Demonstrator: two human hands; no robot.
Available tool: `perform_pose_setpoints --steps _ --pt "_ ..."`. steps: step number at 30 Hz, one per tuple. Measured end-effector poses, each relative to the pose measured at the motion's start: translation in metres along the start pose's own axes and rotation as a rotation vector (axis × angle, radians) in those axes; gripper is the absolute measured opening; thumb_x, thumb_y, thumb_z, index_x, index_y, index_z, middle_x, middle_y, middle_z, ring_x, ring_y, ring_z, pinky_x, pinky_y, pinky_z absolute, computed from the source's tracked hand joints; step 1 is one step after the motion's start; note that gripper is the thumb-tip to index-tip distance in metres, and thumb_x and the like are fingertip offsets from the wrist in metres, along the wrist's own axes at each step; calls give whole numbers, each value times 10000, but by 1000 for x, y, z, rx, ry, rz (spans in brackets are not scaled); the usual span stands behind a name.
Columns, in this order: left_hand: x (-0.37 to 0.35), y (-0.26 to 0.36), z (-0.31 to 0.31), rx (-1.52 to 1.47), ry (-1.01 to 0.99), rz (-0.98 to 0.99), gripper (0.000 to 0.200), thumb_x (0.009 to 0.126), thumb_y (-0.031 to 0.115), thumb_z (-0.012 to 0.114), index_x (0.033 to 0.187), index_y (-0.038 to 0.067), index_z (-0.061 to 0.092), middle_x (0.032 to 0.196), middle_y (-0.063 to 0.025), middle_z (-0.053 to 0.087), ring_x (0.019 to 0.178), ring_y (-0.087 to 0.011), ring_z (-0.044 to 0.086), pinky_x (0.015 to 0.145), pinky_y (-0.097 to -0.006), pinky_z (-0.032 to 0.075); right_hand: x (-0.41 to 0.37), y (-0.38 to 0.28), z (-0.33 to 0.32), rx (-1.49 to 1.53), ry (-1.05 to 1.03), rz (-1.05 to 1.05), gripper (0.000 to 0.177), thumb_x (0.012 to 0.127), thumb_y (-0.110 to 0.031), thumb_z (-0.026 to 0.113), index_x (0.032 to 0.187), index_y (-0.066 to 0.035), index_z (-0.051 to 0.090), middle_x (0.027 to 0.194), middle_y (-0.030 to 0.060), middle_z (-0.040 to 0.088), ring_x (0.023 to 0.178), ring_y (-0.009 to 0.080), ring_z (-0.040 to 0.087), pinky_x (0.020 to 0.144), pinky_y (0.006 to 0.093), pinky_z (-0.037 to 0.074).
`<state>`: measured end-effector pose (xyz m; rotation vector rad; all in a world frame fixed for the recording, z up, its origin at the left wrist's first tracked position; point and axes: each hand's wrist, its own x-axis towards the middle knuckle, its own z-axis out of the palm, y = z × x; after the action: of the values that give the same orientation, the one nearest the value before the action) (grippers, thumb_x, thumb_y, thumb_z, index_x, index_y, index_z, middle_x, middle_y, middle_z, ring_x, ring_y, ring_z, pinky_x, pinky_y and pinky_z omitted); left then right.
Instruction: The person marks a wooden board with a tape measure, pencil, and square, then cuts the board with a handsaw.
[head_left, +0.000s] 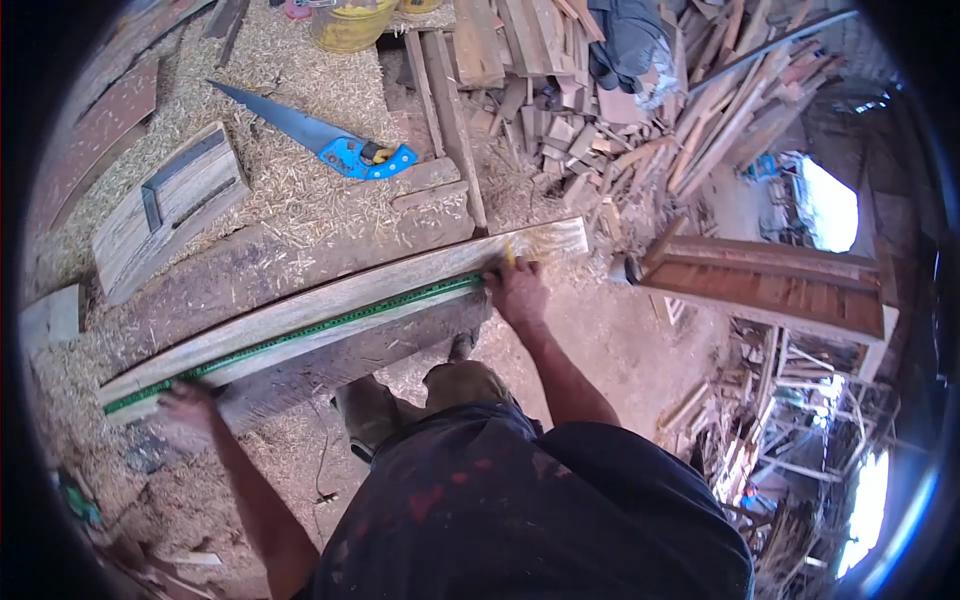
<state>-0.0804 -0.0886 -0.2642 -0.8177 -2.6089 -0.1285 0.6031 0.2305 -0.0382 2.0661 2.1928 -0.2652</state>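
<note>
A long pale wooden board lies slantwise across the timber bench in front of me. A green measuring tape with dark markings runs along its near side. At the tape's left end, my left hand is closed on the tape, its fingers somewhat blurred. My right hand rests at the tape's other end, near the right part of the board. Its fingers are closed around a small yellow item, which is too indistinct to name surely.
A blue-handled handsaw lies on wood shavings beyond the board. To its left is a wooden block with a dark metal piece on top. Yellow buckets stand at the back. Offcuts are heaped at right, near a wooden frame.
</note>
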Motion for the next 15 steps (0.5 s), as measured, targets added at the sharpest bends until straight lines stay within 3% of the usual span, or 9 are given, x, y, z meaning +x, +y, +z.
perform_pose_setpoints --steps 2,5,8,10,12,13,15 --pt "-36 107 -61 -372 -77 -305 808 1115 616 450 1683 43 401 1714 -384 312 1540 -578 375 1197 -694 414 19 60 11 -73 159 -55 339 978 -450 754 1171 -171 766 1202 166 734 1192 469 646 972 586 578" --pt "-106 215 -95 -175 -196 -37 887 1107 680 390 1731 55 312 1740 -389 246 1559 -587 342 1225 -697 383 43 132 0 -20 149 -17 329 959 -434 762 1161 -175 765 1154 148 743 1102 452 675 949 562 575" --pt "-168 345 -159 -433 -115 -138 940 1091 749 359 1764 105 231 1760 -383 199 1591 -584 297 1248 -697 353 62 183 -4 -43 141 9 332 970 -420 747 1155 -146 763 1165 147 742 1142 453 659 931 574 577" --pt "-218 438 -212 -500 -228 -155 971 1083 728 455 1773 105 173 1765 -379 183 1606 -588 261 1280 -685 303 68 214 -1 -31 53 -31 341 980 -423 734 1173 -143 760 1228 149 732 1204 475 638 923 589 595" --pt "-252 479 -227 -521 -180 -61 1007 1065 648 594 1776 103 134 1768 -370 188 1600 -591 270 1287 -682 288 77 214 -16 -1 -31 -55 362 992 -429 719 1223 -152 754 1306 173 721 1243 507 629 945 595 607" --pt "-263 497 -239 -580 -231 -74 1014 1051 623 637 1773 101 153 1764 -376 192 1592 -592 284 1283 -678 298 77 213 -18 -18 4 -62 327 989 -403 724 1182 -143 773 1279 188 739 1195 466 671 979 574 602" --pt "-282 522 -256 -587 -284 -49 1012 1028 597 687 1763 96 204 1748 -393 212 1570 -594 324 1277 -661 317 78 226 -15 -63 -32 -77 339 982 -417 735 1168 -137 774 1210 163 766 1156 456 686 920 581 601"
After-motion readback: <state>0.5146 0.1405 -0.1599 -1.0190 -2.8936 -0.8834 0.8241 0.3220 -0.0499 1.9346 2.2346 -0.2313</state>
